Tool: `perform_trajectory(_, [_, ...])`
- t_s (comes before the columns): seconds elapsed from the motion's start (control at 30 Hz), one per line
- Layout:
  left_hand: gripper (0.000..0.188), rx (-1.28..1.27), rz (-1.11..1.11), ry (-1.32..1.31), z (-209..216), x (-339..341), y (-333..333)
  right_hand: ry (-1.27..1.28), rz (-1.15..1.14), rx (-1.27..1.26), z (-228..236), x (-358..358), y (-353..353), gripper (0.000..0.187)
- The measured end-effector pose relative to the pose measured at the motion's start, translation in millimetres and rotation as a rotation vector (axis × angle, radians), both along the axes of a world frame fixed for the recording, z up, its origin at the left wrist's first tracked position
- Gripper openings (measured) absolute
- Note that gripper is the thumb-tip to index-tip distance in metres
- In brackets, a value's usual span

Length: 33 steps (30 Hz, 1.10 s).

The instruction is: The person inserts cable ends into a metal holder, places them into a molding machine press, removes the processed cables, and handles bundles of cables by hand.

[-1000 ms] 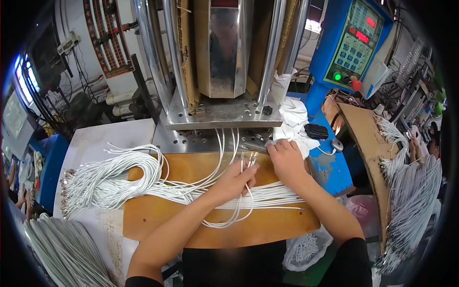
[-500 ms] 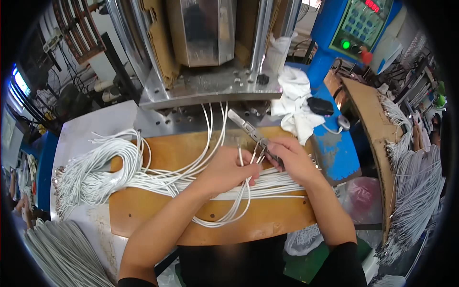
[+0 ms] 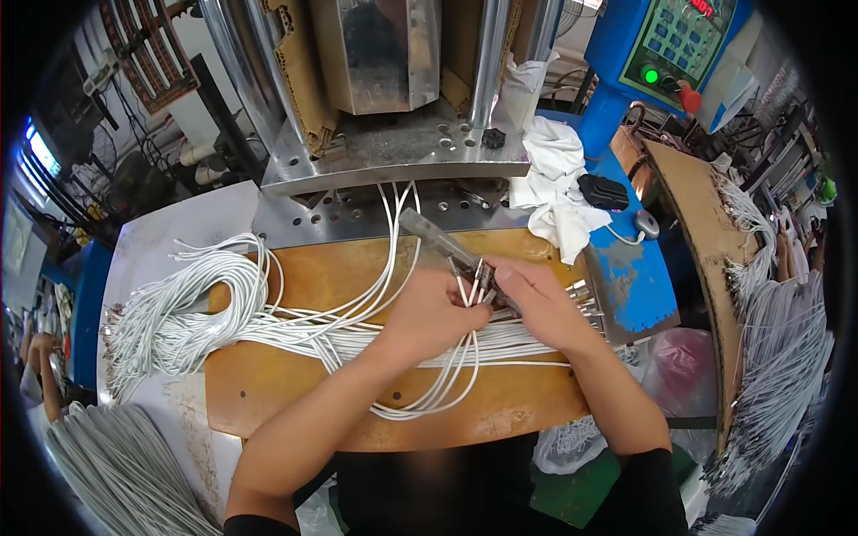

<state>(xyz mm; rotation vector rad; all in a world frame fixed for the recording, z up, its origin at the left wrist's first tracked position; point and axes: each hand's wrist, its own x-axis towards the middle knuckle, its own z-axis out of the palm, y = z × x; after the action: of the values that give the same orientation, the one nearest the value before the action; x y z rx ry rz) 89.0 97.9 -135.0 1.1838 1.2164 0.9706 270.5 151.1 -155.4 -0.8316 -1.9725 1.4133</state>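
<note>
My left hand [image 3: 435, 308] is closed around several white cables [image 3: 462, 344], which loop below it over the wooden board [image 3: 313, 420]. Their tips stick up between my two hands, close to a long grey metal bar-shaped tool [image 3: 433, 238]. My right hand [image 3: 536, 299] grips the lower end of this tool, its thumb and fingers near the cable tips. The tool slants up and left toward the press; its exact kind is hard to make out. Under both hands a bundle of white cables [image 3: 349, 338] lies across the board, metal connectors [image 3: 585, 299] at its right end.
A metal press plate [image 3: 393, 165] stands behind the board, with cables running under it. On the left lie a coiled cable bundle [image 3: 197, 313] and grey cables [image 3: 125, 473]. White cloths [image 3: 563, 210], a black object [image 3: 603, 191] and a blue control box [image 3: 670, 54] are at the right.
The tool's upper end has shifted left and slightly down, and my right hand has moved in closer over it. My left hand still holds the cables, now nearer the tool. The view has tilted slightly.
</note>
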Motion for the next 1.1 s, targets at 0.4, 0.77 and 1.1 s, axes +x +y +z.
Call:
perform_trajectory(0.4, [0.017, -0.008, 0.136, -0.405, 20.3, -22.8, -3.7, 0.098, -0.174, -0.152, 25.8, 3.5, -1.1, 0.026])
perform_trajectory(0.77, [0.019, 0.058, 0.017, -0.044, 11.0, -5.8, -7.0, 0.125, -0.089, -0.058, 19.2, -2.3, -0.4, 0.030])
perform_trajectory(1.1, [0.013, -0.001, 0.003, -0.103, 8.5, -11.4, -8.4, 0.081, -0.067, -0.089, 18.1, 1.6, -0.8, 0.028])
